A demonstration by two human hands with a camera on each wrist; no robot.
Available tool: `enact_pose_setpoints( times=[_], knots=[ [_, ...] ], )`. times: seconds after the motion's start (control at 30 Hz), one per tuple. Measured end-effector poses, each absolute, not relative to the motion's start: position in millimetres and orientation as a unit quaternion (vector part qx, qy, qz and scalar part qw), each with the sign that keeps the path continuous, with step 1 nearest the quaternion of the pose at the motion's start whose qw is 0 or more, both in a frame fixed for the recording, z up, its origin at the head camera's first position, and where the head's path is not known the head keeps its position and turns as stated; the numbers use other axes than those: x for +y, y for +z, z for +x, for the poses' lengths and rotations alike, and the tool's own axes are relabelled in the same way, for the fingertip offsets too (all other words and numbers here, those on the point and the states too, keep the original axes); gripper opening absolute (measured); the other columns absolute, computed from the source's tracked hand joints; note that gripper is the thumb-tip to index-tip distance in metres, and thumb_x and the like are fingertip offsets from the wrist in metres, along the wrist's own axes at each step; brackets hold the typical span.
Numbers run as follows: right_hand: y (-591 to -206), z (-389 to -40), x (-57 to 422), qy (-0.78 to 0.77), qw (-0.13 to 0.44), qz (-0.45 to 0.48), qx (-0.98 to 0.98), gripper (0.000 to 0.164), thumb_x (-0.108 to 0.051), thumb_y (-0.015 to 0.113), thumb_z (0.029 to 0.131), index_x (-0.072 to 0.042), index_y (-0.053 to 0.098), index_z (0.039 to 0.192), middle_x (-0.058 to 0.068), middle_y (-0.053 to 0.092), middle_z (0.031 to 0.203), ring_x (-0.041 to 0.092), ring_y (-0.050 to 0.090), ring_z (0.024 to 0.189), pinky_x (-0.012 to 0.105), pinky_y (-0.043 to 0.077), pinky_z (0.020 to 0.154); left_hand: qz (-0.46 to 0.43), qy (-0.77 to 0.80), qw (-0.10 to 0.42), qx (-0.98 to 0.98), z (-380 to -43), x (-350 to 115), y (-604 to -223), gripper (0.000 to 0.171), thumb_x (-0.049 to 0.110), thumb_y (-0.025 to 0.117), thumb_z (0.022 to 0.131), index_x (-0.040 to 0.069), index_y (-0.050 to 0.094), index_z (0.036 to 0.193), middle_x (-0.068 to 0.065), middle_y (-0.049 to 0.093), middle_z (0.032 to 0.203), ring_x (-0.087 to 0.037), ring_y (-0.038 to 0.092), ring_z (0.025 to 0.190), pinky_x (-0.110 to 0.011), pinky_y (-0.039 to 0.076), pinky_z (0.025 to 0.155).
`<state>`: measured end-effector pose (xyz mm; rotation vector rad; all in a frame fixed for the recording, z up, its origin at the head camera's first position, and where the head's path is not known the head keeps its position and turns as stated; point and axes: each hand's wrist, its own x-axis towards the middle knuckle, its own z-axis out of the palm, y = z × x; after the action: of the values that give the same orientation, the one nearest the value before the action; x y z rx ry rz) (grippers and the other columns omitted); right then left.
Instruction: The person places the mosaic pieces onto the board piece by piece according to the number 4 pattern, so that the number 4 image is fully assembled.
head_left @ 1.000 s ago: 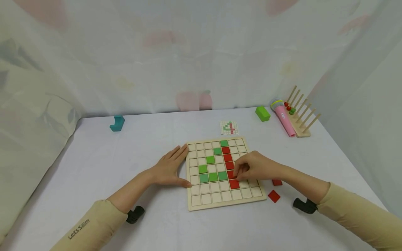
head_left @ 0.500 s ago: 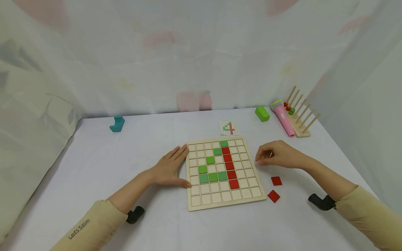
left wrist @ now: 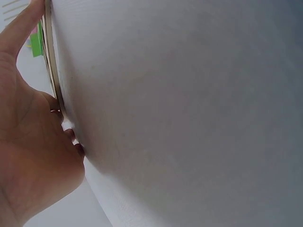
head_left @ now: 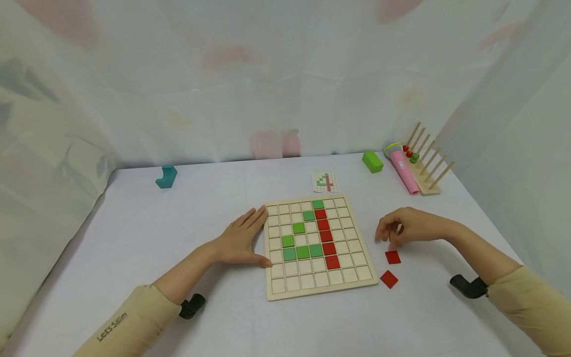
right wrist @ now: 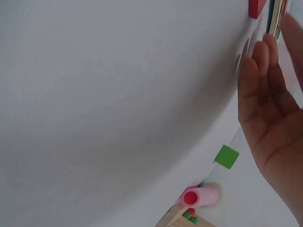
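Observation:
A wooden grid board (head_left: 308, 294) lies flat, with green tiles (head_left: 303, 252) and a column of red tiles (head_left: 325, 236) in its squares. My left hand (head_left: 241, 240) rests along the board's left edge, fingers extended and thumb lower down on the rim. To the right of the board, my right hand (head_left: 412, 228) hovers just behind a loose red tile (head_left: 393, 257), fingers loosely bent and holding nothing. Nearer to me lies a second loose red tile (head_left: 389, 279). In the right wrist view, the fingers (right wrist: 262, 80) stand apart from the thumb.
Behind the board lies a small pattern card (head_left: 325, 182). At the back right are a green block (head_left: 372, 162), a pink microphone (head_left: 403, 171) and a wooden peg stand (head_left: 429, 190) with red and green beads. A teal curved block (head_left: 166, 177) stands at the back left.
My right hand has left the board's red column and moved right to the loose red tiles, its fingers spreading from a pinched pose. The left hand has stayed still.

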<state>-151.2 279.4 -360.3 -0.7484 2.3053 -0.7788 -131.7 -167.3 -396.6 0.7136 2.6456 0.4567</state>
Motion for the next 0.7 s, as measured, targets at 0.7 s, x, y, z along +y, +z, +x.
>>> enact_pose_setpoints(
  times=[0.7],
  knots=[
    [-365.3, -146.9, 284.0, -0.309, 0.351, -0.331, 0.819, 0.033, 0.001, 0.075, 0.075, -0.022, 0.077, 0.099, 0.009, 0.058, 0.095, 0.022, 0.053, 0.087, 0.021, 0.047, 0.072, 0.259, 0.167, 0.174, 0.935, -131.6, -167.9, -396.5, 0.125, 0.068, 0.073, 0.073, 0.009, 0.006, 0.16, -0.007, 0.001, 0.17, -0.037, 0.003, 0.157, -0.065, 0.02, 0.12]
  ],
)
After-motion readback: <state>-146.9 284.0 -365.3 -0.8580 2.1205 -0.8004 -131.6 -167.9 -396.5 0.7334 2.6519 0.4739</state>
